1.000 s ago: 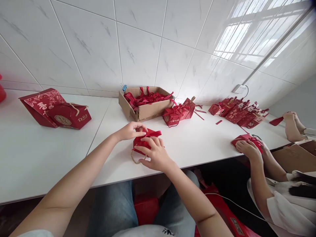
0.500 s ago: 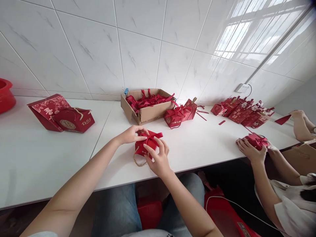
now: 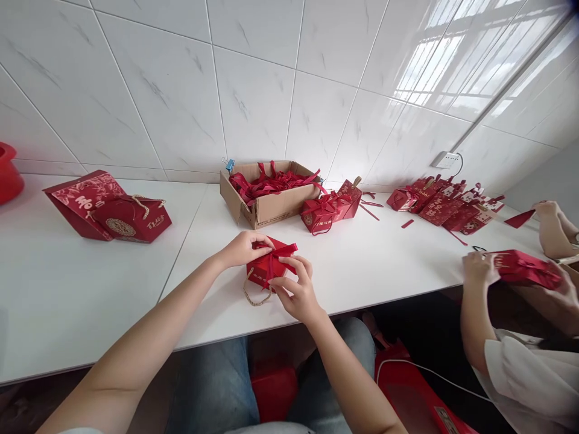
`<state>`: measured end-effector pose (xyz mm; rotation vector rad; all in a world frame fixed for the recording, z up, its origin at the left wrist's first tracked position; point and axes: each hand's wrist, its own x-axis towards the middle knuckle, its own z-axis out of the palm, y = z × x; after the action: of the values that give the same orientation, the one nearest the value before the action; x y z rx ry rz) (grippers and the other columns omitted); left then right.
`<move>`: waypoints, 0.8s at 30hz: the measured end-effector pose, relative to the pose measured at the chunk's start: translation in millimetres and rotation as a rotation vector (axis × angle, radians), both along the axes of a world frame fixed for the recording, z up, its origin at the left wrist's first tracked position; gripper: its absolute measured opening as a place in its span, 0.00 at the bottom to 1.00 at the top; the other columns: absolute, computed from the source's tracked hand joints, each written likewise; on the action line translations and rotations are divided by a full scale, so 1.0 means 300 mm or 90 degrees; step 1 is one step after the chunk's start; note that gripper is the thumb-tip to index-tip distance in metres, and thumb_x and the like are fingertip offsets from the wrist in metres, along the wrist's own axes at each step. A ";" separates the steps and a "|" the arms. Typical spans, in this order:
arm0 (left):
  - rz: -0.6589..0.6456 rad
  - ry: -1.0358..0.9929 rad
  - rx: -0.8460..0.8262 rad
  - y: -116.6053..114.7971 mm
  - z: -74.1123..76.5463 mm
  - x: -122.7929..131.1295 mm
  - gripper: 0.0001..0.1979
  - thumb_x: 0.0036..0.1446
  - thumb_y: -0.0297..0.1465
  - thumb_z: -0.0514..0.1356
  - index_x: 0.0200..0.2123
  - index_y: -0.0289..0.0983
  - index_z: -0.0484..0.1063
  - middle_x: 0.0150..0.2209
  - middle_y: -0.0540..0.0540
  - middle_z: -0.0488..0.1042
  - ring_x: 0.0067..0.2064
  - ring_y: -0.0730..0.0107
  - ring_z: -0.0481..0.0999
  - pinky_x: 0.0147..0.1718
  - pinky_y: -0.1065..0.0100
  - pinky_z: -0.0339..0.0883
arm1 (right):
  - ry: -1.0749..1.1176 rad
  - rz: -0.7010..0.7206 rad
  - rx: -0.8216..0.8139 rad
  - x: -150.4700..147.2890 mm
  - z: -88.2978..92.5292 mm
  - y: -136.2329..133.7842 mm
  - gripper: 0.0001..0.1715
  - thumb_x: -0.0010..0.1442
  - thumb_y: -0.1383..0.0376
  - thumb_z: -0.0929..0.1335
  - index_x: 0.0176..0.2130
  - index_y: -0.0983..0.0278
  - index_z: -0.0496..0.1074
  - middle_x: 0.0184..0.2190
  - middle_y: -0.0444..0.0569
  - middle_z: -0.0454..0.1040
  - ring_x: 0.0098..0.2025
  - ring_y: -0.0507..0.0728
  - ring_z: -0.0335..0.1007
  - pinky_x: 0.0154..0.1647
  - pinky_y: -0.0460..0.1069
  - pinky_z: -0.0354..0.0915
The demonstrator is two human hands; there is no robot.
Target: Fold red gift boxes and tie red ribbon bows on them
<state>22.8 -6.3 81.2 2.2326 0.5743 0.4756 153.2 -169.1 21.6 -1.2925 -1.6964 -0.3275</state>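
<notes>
A small red gift box [image 3: 257, 276] stands on the white table in front of me, its twisted cord handle [image 3: 256, 302] hanging down the near side. Across its top runs a red ribbon [image 3: 284, 249] tied in a bow. My left hand [image 3: 244, 249] comes in from the left, with thumb and fingers closed on the ribbon by the knot. On the other side, my right hand [image 3: 298, 292] has its fingers bent around the bow's right loop and the tail at the front; the exact fingertip contact is partly hidden.
Behind the box is a cardboard box [image 3: 284, 205] of loose red ribbons. Finished-looking red boxes [image 3: 319, 217] sit beside it, more red packages [image 3: 452, 205] at back right. Two red boxes [image 3: 140, 223] stand left. A co-worker at right holds a red box [image 3: 525, 268].
My right hand has shifted slightly right and down, fingers now drawn closer on the ribbon. My left hand barely moves. The co-worker's box has been lifted and moved right.
</notes>
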 end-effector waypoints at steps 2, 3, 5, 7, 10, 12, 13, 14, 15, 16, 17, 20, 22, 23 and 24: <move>0.016 -0.010 0.012 -0.008 -0.009 0.003 0.14 0.53 0.41 0.58 0.33 0.37 0.77 0.36 0.44 0.79 0.38 0.63 0.76 0.40 0.65 0.70 | 0.011 0.004 0.008 0.002 -0.008 -0.006 0.10 0.56 0.71 0.68 0.34 0.57 0.77 0.53 0.51 0.66 0.58 0.62 0.55 0.56 0.60 0.62; 0.023 -0.013 0.020 -0.011 -0.012 0.004 0.14 0.53 0.40 0.58 0.32 0.36 0.77 0.36 0.44 0.79 0.38 0.63 0.75 0.39 0.66 0.70 | 0.019 0.004 0.015 0.002 -0.012 -0.008 0.10 0.57 0.72 0.68 0.34 0.57 0.77 0.53 0.51 0.66 0.58 0.62 0.55 0.56 0.60 0.62; 0.032 -0.016 0.035 -0.014 -0.014 0.004 0.13 0.53 0.39 0.58 0.31 0.37 0.77 0.35 0.44 0.78 0.37 0.64 0.75 0.37 0.66 0.69 | 0.032 -0.004 0.020 0.002 -0.020 -0.009 0.10 0.57 0.72 0.68 0.34 0.57 0.77 0.53 0.51 0.66 0.57 0.62 0.56 0.56 0.60 0.62; 0.033 -0.019 0.043 -0.012 -0.011 0.002 0.13 0.53 0.39 0.58 0.31 0.37 0.77 0.34 0.45 0.78 0.36 0.64 0.75 0.36 0.67 0.69 | 0.039 -0.019 0.007 0.000 -0.024 -0.010 0.09 0.56 0.71 0.69 0.34 0.57 0.76 0.53 0.52 0.66 0.57 0.62 0.56 0.56 0.61 0.62; 0.010 -0.013 0.028 -0.003 0.002 -0.002 0.13 0.52 0.40 0.59 0.32 0.37 0.77 0.34 0.45 0.78 0.37 0.65 0.75 0.38 0.67 0.69 | 0.049 -0.035 -0.006 -0.007 -0.023 -0.010 0.06 0.56 0.69 0.69 0.35 0.58 0.75 0.52 0.52 0.67 0.57 0.63 0.57 0.55 0.61 0.62; -0.011 0.002 0.006 0.001 0.011 -0.002 0.15 0.52 0.42 0.60 0.33 0.37 0.77 0.35 0.46 0.78 0.37 0.65 0.75 0.39 0.67 0.69 | 0.059 -0.032 0.006 -0.014 -0.020 -0.011 0.05 0.57 0.68 0.69 0.35 0.58 0.75 0.52 0.52 0.67 0.57 0.63 0.57 0.55 0.61 0.63; -0.015 0.010 -0.001 0.002 0.015 -0.001 0.15 0.51 0.43 0.61 0.34 0.37 0.78 0.35 0.46 0.78 0.37 0.65 0.74 0.39 0.67 0.69 | 0.064 -0.028 0.014 -0.017 -0.018 -0.012 0.05 0.57 0.68 0.69 0.35 0.58 0.75 0.52 0.52 0.67 0.56 0.62 0.58 0.55 0.61 0.63; -0.014 0.018 -0.003 0.002 0.018 0.001 0.16 0.50 0.43 0.62 0.34 0.37 0.78 0.35 0.46 0.78 0.36 0.66 0.74 0.39 0.67 0.69 | 0.067 -0.023 0.019 -0.020 -0.017 -0.013 0.05 0.57 0.68 0.69 0.35 0.59 0.74 0.52 0.52 0.67 0.56 0.62 0.58 0.55 0.60 0.62; -0.012 0.023 -0.002 0.001 0.019 0.003 0.16 0.49 0.44 0.63 0.33 0.37 0.78 0.35 0.46 0.78 0.36 0.66 0.74 0.38 0.67 0.69 | 0.069 -0.019 0.019 -0.023 -0.018 -0.014 0.05 0.57 0.68 0.69 0.35 0.59 0.74 0.52 0.52 0.67 0.56 0.62 0.58 0.55 0.60 0.62; -0.008 0.026 0.005 -0.001 0.020 0.005 0.16 0.49 0.44 0.63 0.33 0.38 0.79 0.34 0.46 0.78 0.35 0.66 0.74 0.38 0.68 0.68 | 0.069 -0.017 0.014 -0.024 -0.019 -0.015 0.05 0.58 0.68 0.69 0.35 0.59 0.74 0.52 0.52 0.67 0.57 0.62 0.57 0.56 0.60 0.62; -0.005 0.028 0.014 -0.004 0.019 0.007 0.15 0.48 0.44 0.64 0.32 0.38 0.79 0.34 0.46 0.78 0.35 0.66 0.74 0.37 0.68 0.68 | 0.068 -0.019 0.005 -0.024 -0.021 -0.017 0.05 0.58 0.68 0.68 0.35 0.58 0.74 0.52 0.52 0.68 0.57 0.62 0.57 0.56 0.60 0.62; 0.004 0.028 0.042 -0.015 0.012 0.011 0.15 0.47 0.45 0.65 0.29 0.39 0.80 0.32 0.46 0.77 0.33 0.67 0.73 0.34 0.68 0.67 | 0.053 -0.031 -0.020 -0.019 -0.031 -0.022 0.08 0.58 0.70 0.68 0.34 0.57 0.75 0.52 0.50 0.67 0.57 0.62 0.56 0.55 0.60 0.61; 0.016 0.021 0.050 -0.023 0.004 0.012 0.15 0.48 0.45 0.65 0.28 0.39 0.80 0.30 0.46 0.76 0.32 0.67 0.73 0.33 0.68 0.66 | 0.038 -0.039 -0.021 -0.013 -0.039 -0.024 0.09 0.57 0.71 0.68 0.34 0.57 0.75 0.53 0.50 0.66 0.57 0.62 0.56 0.55 0.60 0.61; 0.023 0.015 0.050 -0.026 0.000 0.013 0.15 0.48 0.45 0.65 0.27 0.38 0.80 0.29 0.46 0.75 0.32 0.67 0.73 0.32 0.68 0.65 | 0.032 -0.041 -0.017 -0.011 -0.042 -0.024 0.09 0.57 0.71 0.68 0.34 0.56 0.76 0.53 0.50 0.66 0.57 0.62 0.55 0.54 0.60 0.62; 0.030 0.008 0.049 -0.030 -0.005 0.014 0.15 0.48 0.45 0.65 0.27 0.38 0.80 0.29 0.46 0.75 0.32 0.67 0.73 0.32 0.68 0.65 | 0.029 -0.043 -0.013 -0.009 -0.044 -0.024 0.10 0.57 0.71 0.69 0.34 0.56 0.76 0.53 0.50 0.66 0.57 0.63 0.55 0.54 0.60 0.62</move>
<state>26.9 -15.2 79.8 2.3006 0.6267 0.5163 150.5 -176.4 8.3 -1.3637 -1.6248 -0.3195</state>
